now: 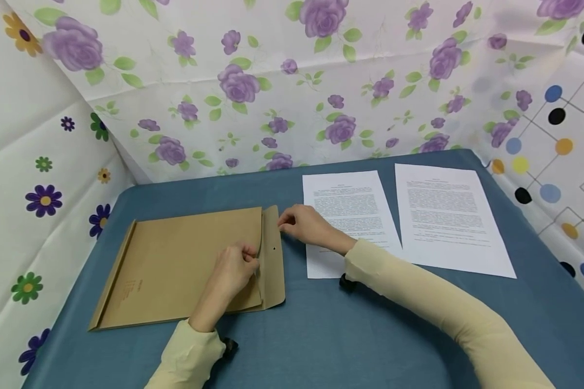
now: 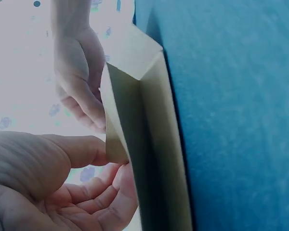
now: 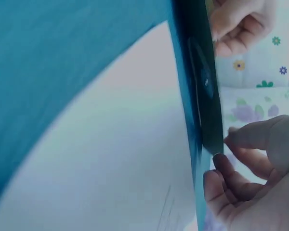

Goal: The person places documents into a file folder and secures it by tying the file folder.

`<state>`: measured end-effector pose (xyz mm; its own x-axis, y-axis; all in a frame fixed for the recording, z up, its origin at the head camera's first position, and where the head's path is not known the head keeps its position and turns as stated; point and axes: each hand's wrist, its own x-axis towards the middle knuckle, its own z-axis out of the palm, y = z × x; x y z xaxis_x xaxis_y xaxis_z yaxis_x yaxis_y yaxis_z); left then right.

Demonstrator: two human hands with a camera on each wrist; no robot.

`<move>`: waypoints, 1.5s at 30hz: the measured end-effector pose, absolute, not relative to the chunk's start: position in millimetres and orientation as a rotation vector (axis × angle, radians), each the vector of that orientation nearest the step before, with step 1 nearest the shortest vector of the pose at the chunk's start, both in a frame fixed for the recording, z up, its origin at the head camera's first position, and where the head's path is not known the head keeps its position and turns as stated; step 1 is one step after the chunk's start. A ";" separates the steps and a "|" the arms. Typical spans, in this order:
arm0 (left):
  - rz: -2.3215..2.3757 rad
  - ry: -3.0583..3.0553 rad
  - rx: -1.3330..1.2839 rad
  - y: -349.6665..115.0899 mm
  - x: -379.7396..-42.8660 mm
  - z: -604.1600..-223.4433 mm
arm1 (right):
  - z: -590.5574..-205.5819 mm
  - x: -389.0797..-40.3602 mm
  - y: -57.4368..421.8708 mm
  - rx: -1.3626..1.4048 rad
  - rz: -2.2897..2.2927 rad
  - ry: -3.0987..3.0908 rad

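A brown paper envelope [image 1: 175, 259] lies flat on the table, its mouth and flap [image 1: 273, 270] toward the right. My left hand [image 1: 231, 270] pinches the edge of the upper panel at the mouth between thumb and fingers. In the left wrist view that panel stands raised from the lower one, with a gap [image 2: 147, 134] between them. My right hand [image 1: 307, 224] pinches the flap's outer edge near its far corner. A small hole shows in the flap, and a round fastener [image 3: 206, 83] appears on its underside in the right wrist view.
Two printed sheets lie right of the envelope: a nearer sheet [image 1: 340, 202], partly under my right forearm, and a farther sheet [image 1: 448, 216]. A blue cloth [image 1: 331, 335] covers the table. Flowered sheeting [image 1: 282, 86] hangs behind it, with patterned sheeting at both sides.
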<state>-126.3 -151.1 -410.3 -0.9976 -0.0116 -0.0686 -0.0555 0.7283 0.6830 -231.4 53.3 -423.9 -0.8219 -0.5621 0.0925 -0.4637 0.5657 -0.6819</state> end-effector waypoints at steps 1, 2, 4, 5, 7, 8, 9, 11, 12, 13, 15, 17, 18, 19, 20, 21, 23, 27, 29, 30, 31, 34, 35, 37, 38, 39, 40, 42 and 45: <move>1.128 2.864 -0.061 -151.0 -126.7 -411.1 | -423.4 -232.2 56.7 -0.892 -1.091 2.673; 1.124 2.861 -0.066 -151.0 -126.9 -411.7 | -423.3 -233.3 60.2 -0.916 -1.081 2.690; 1.108 2.851 -0.074 -150.5 -127.0 -411.1 | -421.1 -235.0 67.8 -0.968 -1.059 2.717; 1.098 2.850 -0.076 -150.3 -127.1 -410.9 | -420.2 -236.2 71.8 -0.999 -1.038 2.736; 1.080 2.850 -0.076 -150.2 -127.6 -410.8 | -418.3 -238.5 80.2 -1.056 -0.986 2.766; 1.071 2.849 -0.076 -150.2 -127.9 -410.8 | -417.7 -239.9 84.5 -1.078 -0.951 2.783; 1.059 2.850 -0.075 -150.2 -128.3 -410.7 | -416.9 -241.2 88.9 -1.088 -0.912 2.798; 1.038 2.849 -0.074 -150.0 -129.2 -410.7 | -416.5 -244.7 97.2 -1.087 -0.822 2.822; 1.030 2.844 -0.076 -150.0 -129.6 -410.9 | -416.3 -246.3 101.2 -1.076 -0.775 2.829; 1.022 2.839 -0.076 -149.9 -130.0 -411.0 | -416.1 -247.9 105.3 -1.054 -0.725 2.835; 1.007 2.826 -0.077 -149.5 -130.5 -411.0 | -415.4 -251.2 113.1 -1.005 -0.638 2.844; 0.991 2.814 -0.078 -149.3 -130.9 -410.7 | -414.1 -254.6 119.9 -0.949 -0.575 2.841; 0.988 2.808 -0.080 -149.0 -131.0 -410.5 | -413.3 -256.2 123.1 -0.928 -0.555 2.838; 0.982 2.806 -0.082 -148.7 -131.1 -410.4 | -412.9 -258.2 126.1 -0.903 -0.536 2.836; 0.978 2.804 -0.085 -148.3 -131.1 -410.4 | -412.3 -260.0 129.1 -0.886 -0.525 2.835; 0.973 2.803 -0.087 -147.7 -131.1 -409.9 | -411.7 -261.9 131.9 -0.872 -0.515 2.837; 0.970 2.799 -0.099 -146.4 -131.1 -409.3 | -410.8 -265.8 137.0 -0.838 -0.504 2.839; 0.957 2.799 -0.116 -144.1 -131.6 -408.2 | -409.0 -273.6 147.0 -0.773 -0.494 2.851; 0.948 2.802 -0.119 -143.3 -132.2 -408.5 | -408.3 -278.1 152.2 -0.749 -0.491 2.851; 0.943 2.806 -0.117 -142.9 -132.5 -408.5 | -408.3 -281.0 155.0 -0.740 -0.484 2.852; 0.938 2.808 -0.117 -142.8 -132.8 -409.1 | -408.3 -284.0 157.8 -0.727 -0.475 2.852; 0.927 2.817 -0.112 -142.0 -133.5 -410.2 | -409.0 -294.9 165.8 -0.698 -0.460 2.862; 0.925 2.819 -0.109 -141.9 -133.6 -410.5 | -409.5 -298.7 168.3 -0.688 -0.454 2.869; 0.922 2.823 -0.102 -141.8 -133.7 -410.6 | -410.5 -305.4 172.8 -0.673 -0.444 2.886; 0.921 2.824 -0.099 -141.7 -133.8 -410.7 | -411.4 -308.4 174.8 -0.665 -0.441 2.892; 0.919 2.826 -0.096 -141.7 -134.0 -410.9 | -412.6 -311.3 176.4 -0.660 -0.432 2.895; 0.918 2.825 -0.096 -141.9 -134.1 -411.3 | -414.0 -314.0 177.6 -0.659 -0.424 2.896; 0.912 2.827 -0.094 -142.1 -134.0 -411.3 | -416.3 -318.5 179.2 -0.656 -0.425 2.884; 0.907 2.825 -0.100 -142.4 -134.0 -411.5 | -418.7 -324.6 179.4 -0.655 -0.431 2.852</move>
